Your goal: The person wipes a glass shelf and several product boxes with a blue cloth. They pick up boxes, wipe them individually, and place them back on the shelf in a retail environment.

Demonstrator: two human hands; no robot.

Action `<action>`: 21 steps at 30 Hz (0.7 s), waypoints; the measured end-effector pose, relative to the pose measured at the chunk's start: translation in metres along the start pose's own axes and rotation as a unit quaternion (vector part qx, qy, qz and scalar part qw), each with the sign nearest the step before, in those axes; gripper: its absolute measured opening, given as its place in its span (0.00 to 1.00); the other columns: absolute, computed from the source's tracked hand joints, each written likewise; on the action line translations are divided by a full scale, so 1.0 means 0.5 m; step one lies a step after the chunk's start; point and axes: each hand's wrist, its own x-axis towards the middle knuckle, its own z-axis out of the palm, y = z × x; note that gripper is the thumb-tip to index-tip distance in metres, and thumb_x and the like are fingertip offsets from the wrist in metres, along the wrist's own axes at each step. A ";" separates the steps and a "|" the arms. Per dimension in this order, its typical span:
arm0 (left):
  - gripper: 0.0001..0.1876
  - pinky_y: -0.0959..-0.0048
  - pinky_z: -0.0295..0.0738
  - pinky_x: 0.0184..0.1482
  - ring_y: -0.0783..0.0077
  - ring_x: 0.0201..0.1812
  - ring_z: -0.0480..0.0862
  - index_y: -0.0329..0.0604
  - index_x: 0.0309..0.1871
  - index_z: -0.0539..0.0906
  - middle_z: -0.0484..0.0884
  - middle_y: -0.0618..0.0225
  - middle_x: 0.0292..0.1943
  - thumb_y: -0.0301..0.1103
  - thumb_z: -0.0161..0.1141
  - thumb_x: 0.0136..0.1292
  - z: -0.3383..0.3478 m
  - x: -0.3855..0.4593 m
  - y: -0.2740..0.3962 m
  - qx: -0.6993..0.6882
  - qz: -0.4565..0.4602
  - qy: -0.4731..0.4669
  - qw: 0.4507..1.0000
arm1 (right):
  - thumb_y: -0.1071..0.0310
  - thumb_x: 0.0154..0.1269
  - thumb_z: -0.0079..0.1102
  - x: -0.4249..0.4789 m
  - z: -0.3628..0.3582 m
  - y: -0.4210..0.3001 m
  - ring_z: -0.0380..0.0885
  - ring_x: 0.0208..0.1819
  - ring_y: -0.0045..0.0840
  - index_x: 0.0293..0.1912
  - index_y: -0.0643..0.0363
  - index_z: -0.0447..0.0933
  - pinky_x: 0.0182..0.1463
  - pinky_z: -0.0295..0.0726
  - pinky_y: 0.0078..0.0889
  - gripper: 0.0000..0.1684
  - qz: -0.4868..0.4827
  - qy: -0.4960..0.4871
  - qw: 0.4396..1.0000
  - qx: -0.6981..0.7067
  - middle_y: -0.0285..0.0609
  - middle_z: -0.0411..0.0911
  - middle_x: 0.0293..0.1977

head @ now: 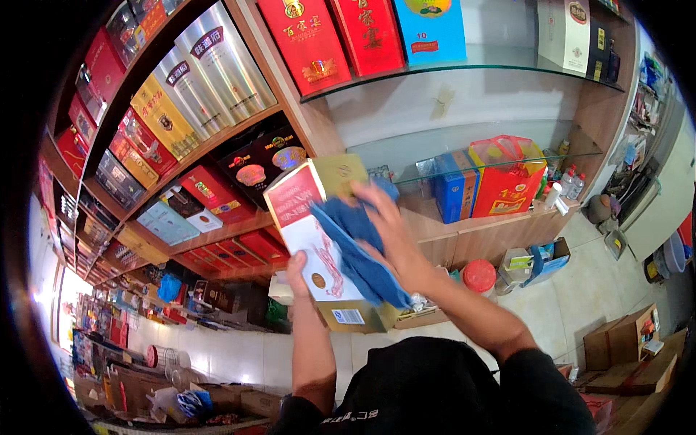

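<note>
A tall carton (321,261) in white, red and gold is held tilted in front of my chest. It bears writing, a printed red figure and a barcode. My left hand (298,274) grips its lower left edge, the thumb on the near face and the fingers hidden behind. In my right hand (389,234) is a blue cloth (353,239), pressed or held close against the carton's right side. The hand is slightly blurred, its fingers spread over the cloth. Part of the carton's right side lies hidden under the cloth and hand.
Wooden shelves (247,117) packed with boxes rise at the left. A glass shelf (489,68) ahead carries red and blue cartons. Below stand a blue box (454,187) and a red gift bag (508,179). A red-lidded jar (478,274) and cardboard boxes (620,348) sit on the tiled floor.
</note>
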 end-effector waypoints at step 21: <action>0.35 0.48 0.77 0.69 0.49 0.65 0.82 0.33 0.78 0.66 0.77 0.47 0.71 0.48 0.55 0.76 0.083 0.016 0.019 -0.053 0.252 -0.016 0.966 | 0.38 0.80 0.47 -0.142 0.086 0.189 0.77 0.66 0.40 0.75 0.55 0.68 0.75 0.72 0.47 0.39 0.418 0.033 0.512 0.749 0.46 0.78 0.67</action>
